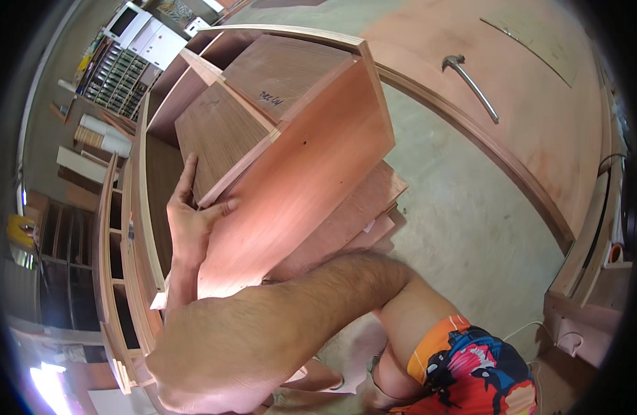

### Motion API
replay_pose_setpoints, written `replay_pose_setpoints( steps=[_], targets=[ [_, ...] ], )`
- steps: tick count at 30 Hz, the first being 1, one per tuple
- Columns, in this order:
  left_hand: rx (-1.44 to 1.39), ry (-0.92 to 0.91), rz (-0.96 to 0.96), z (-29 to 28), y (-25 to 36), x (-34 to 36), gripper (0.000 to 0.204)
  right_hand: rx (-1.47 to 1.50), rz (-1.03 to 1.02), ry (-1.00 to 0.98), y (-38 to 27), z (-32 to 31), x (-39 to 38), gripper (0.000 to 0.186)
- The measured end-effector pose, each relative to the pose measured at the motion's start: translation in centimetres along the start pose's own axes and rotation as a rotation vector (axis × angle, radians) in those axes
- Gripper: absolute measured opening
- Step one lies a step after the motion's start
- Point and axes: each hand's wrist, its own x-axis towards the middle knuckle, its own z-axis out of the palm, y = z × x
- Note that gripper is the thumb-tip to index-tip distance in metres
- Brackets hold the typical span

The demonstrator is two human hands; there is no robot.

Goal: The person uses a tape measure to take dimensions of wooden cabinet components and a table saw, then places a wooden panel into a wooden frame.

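Observation:
A tall wooden cabinet frame (311,173) lies tilted before me, with a smooth reddish side panel facing up and darker brown panels (218,131) set inside its compartments. My left hand (192,223) grips the near edge of this frame. Its thumb rests on the reddish side panel and its index finger stretches along a brown panel; the other fingers are mostly hidden. My right arm crosses the lower part of the head view, bent at the elbow. Very large and near, my right hand (194,373) is at lower left, its fingers out of sight.
A claw hammer (474,90) lies on a large wooden panel (540,145) at the right. Another slatted wooden frame (118,277) stands at the left. Loose boards (353,214) lie under the cabinet frame. White machines (149,38) and a rack of small items (118,79) are at the back left.

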Motion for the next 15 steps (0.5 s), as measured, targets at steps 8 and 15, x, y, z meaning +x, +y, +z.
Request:
replay_pose_setpoints(
  steps=[8, 15],
  targets=[
    [0.312, 0.345, 0.299, -2.6, -2.1, 2.9, 0.049, -0.089, 0.094, 0.067, -2.5, -0.5, -0.9, 0.019],
    [0.198, 0.538, 0.443, -8.8, 2.1, 5.5, 0.030, -0.087, 0.206, 0.046, -5.2, -0.2, -1.5, 0.018]
  ],
)
